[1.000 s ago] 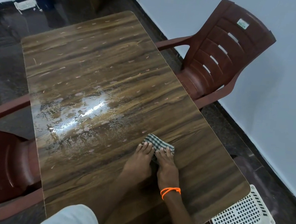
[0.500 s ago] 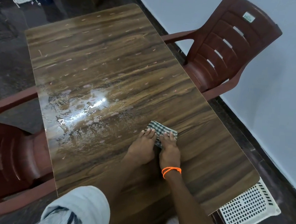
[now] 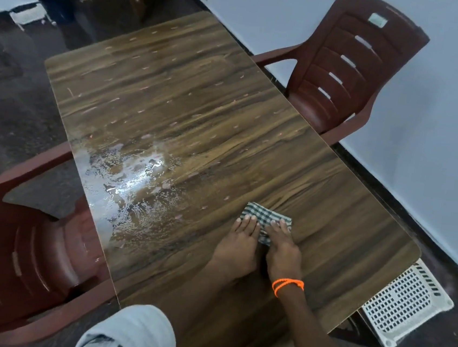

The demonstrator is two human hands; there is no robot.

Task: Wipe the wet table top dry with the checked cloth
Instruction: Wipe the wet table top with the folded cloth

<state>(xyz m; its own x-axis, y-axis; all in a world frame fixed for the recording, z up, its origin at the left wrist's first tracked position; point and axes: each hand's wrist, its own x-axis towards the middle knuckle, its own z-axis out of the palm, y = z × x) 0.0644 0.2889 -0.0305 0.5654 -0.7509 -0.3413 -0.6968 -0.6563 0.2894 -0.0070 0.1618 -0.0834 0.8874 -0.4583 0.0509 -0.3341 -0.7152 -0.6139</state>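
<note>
Cloth: green-and-white checked cloth [image 3: 264,219], folded flat on the counter [image 3: 345,213].
Wet patch [image 3: 128,182]: glistening, left of cloth, apart.

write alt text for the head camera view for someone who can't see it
Both hands, left hand and right hand, press flat on a folded checked cloth on a wood-grain table top. A wet patch glistens to their left, and brown plastic chairs stand on both sides.

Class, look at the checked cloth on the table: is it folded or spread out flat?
Folded. The checked cloth is a small, thick pad under the left hand and right hand, barely wider than both.
</note>
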